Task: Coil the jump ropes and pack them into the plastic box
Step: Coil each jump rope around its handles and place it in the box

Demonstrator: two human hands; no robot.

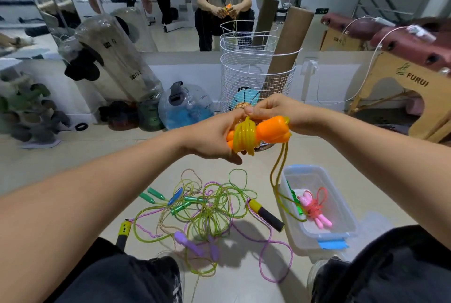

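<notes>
My left hand [214, 136] grips the orange handles [271, 129] of a jump rope held in front of me. Yellow cord [244, 138] is wound several times around those handles. My right hand [271, 107] pinches the cord at the top of the winding. A loose tail of yellow cord [278, 168] hangs down into the clear plastic box [341, 210] on the floor at the right. Inside the box lies a coiled pink rope [314, 207] and a green handle [296, 201]. A tangled pile of ropes [207, 210] lies on the floor below my hands.
A white wire basket [256, 78] with cardboard tubes stands behind my hands. A blue lid [334, 244] lies under the box. A wooden bench [400, 88] is at the right, a water jug [185, 105] and bagged items at the left. My knees frame the floor.
</notes>
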